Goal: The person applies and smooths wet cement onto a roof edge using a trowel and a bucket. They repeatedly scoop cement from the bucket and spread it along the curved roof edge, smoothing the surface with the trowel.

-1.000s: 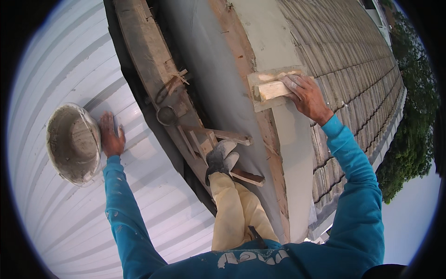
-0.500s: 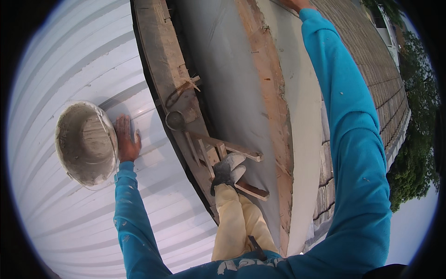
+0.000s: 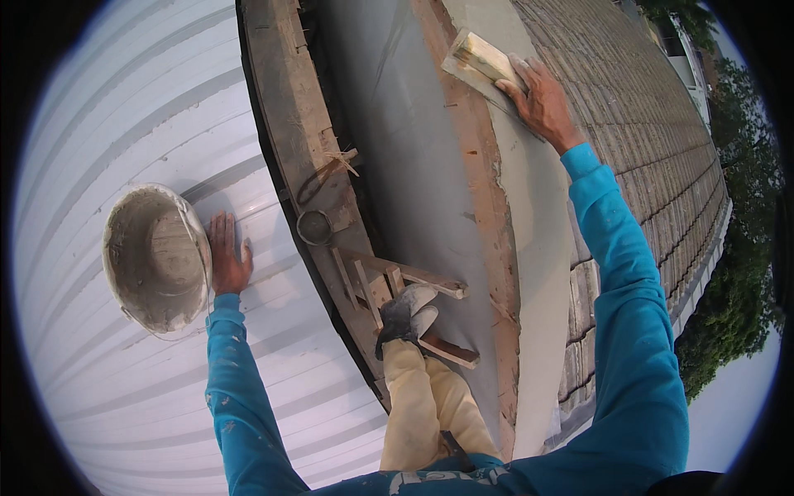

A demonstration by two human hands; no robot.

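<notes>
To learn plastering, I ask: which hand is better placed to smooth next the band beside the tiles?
Right hand, probably: it holds the float at the band. The left hand rests on the white metal roof beside the bucket.

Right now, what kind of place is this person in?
Probably a building site, up high: there are roof tiles, a cement-smeared bucket, and a flat wooden tool in the right hand.
</notes>
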